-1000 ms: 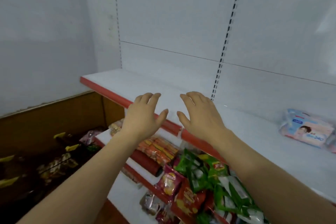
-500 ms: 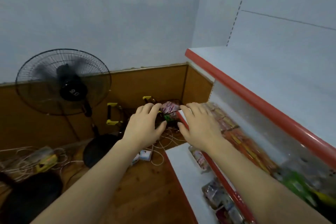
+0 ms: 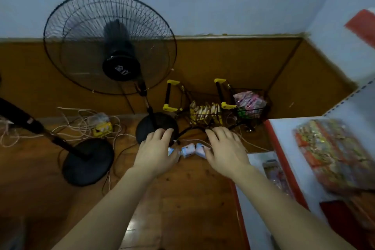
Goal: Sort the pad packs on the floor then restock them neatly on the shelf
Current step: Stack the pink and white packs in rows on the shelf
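- The left hand (image 3: 155, 154) sits at the centre of the frame, palm down, fingers straight and slightly spread, holding nothing.
- The right hand (image 3: 225, 150) is just right of centre at the same height, also palm down with relaxed, straight fingers and nothing in its grasp.
- The pad packs (image 3: 188, 150), pale blue and pink, lie on the wooden floor (image 3: 192, 209) in the gap between the two hands; the hands cover their outer ends, and whether the fingers touch them cannot be told.
- Thin light cables (image 3: 81, 126) trail across the floor to the left of the hands and behind the packs.
- A black standing fan (image 3: 110, 43) fills the upper left of the frame, its round base (image 3: 156, 126) just above the left hand.
- A second round black stand base (image 3: 88, 161) lies at the left, below the fan.
- Two small wire baskets with yellow handles (image 3: 205, 113) stand against the wooden skirting at upper centre, holding packets.
- At the right edge of the frame, the shelf (image 3: 284, 148), white with a red front strip, carries blurred colourful packets (image 3: 332, 154).
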Demonstrator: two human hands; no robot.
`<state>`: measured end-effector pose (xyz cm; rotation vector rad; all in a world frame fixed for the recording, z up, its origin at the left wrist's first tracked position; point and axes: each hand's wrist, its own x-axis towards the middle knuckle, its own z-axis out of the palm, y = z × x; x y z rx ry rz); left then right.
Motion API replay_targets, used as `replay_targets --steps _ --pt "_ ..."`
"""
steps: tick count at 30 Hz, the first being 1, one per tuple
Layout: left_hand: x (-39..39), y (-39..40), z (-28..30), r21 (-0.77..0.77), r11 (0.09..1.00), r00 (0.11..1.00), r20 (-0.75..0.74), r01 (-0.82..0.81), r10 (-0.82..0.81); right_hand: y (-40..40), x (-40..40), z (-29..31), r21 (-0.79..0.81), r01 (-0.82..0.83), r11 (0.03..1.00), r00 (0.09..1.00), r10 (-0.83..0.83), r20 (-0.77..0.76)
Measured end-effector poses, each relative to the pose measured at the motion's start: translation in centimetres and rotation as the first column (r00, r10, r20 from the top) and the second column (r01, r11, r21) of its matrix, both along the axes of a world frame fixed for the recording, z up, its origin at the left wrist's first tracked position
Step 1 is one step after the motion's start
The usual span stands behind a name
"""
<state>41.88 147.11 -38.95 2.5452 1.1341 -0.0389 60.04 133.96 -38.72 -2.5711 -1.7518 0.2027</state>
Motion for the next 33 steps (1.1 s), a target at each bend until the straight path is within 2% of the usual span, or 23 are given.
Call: replay_targets --steps 8,15,26,29,33 --pt "-1.8 11.0 -13.9 -0.123 0.99 0.988 -0.142 -0.071 0.053 12.0 -2.1 -13.6 -0.141 -0.073 0.987 0.996 0.065 -0.063" --pt "-2.5 17.2 -30.9 -0.213 0.973 0.962 -0.273 -0.084 0.023 19.2 -2.3 -31.0 -0.301 -0.067 0.951 0.993 0.033 -0.116" --pt "-0.9 20.4 -64.1 -0.245 0.965 0.969 -0.244 -0.095 0.033 24.9 -0.7 -64.6 -0.345 -0.068 0.936 0.99 0.022 -0.137" --pt "-0.3 21.7 -71.0 -0.236 0.966 0.964 -0.264 -0.104 0.039 26.0 -0.2 -71.3 -0.346 -0.087 0.934 0.993 0.052 -0.109" --pt "0.1 23.5 -77.1 -0.268 0.961 0.966 -0.26 -0.069 -0.004 27.6 0.6 -77.2 -0.333 -0.105 0.937 0.993 0.081 -0.085"
